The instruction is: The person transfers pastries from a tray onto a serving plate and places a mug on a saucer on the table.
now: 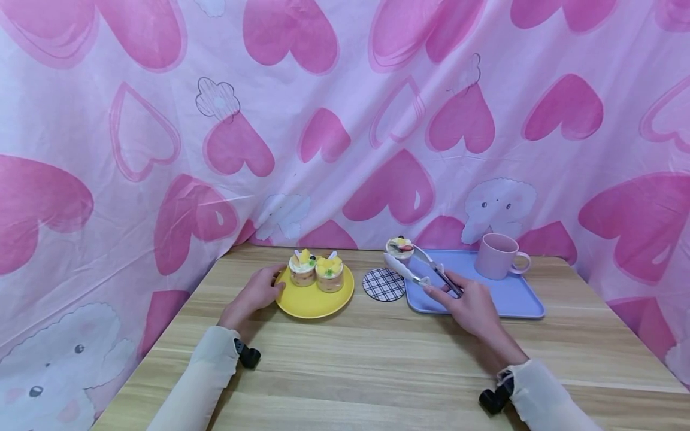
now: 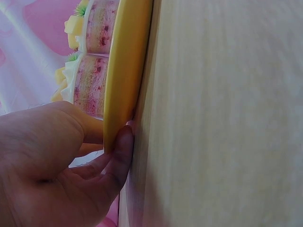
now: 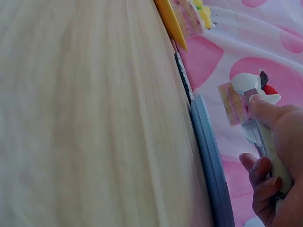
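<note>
- The right hand [image 1: 473,305] is gripping a pair of tongs [image 1: 399,267], thumb lying along one arm and fingers curling round the other; landmark for these notes: the checked coaster [image 1: 384,285].
- The tong heads are pinching a small dessert cup [image 1: 400,244] from opposite sides, so the cup is sitting at the far end of the tongs, ahead of the fingers and away from the palm.
- In the head view that cup is showing just behind the coaster, toward its right; the right wrist view is showing it raised above coaster level, roughly upright, its topping facing up.
- The left hand [image 1: 260,290] is pinching the rim of a yellow plate [image 1: 307,305], digits lying above and below the edge; the plate is lying left of the coaster, apart from it, and the hand is holding the side farther from the coaster.
- Two more dessert cups [image 1: 316,276] are standing close together on that plate, beyond the left fingertips.
- A blue tray [image 1: 474,302] is lying just right of the coaster; whether they are touching, cannot tell.
- A pink mug [image 1: 497,257] is standing on the tray, well right of the coaster.
</note>
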`<action>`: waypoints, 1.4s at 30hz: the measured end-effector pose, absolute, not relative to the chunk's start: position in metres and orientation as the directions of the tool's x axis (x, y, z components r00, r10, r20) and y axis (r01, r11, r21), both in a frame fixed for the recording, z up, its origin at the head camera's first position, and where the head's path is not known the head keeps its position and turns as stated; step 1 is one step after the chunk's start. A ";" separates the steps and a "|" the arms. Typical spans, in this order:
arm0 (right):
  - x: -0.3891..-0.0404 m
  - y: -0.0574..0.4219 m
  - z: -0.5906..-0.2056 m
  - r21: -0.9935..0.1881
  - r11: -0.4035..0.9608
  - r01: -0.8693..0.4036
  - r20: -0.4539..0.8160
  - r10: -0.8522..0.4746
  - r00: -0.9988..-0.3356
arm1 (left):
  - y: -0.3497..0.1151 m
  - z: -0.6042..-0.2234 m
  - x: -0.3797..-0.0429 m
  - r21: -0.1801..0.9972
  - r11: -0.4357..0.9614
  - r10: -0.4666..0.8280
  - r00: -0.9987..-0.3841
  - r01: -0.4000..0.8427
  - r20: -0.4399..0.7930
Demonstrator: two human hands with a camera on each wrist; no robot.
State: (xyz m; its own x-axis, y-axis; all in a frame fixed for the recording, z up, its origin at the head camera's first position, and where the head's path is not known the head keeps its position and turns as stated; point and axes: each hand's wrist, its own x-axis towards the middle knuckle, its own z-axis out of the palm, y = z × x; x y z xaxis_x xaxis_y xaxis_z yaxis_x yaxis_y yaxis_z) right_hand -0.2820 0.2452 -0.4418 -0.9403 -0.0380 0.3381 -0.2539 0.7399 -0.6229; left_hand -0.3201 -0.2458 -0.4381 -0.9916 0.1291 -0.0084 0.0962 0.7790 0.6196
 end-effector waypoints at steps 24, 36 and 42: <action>-0.275 0.230 -0.444 -0.637 0.732 -0.242 0.262 -0.090 -0.961 | -0.245 -0.436 -0.318 0.619 0.781 0.119 -0.993 0.087 -0.010; -0.273 0.226 -0.443 -0.630 0.726 -0.276 0.287 -0.113 -0.951 | -0.245 -0.437 -0.319 0.618 0.781 0.120 -0.993 0.087 -0.013; -0.271 0.223 -0.444 -0.613 0.739 -0.280 0.287 -0.122 -0.950 | -0.246 -0.437 -0.319 0.620 0.781 0.116 -0.993 0.080 -0.018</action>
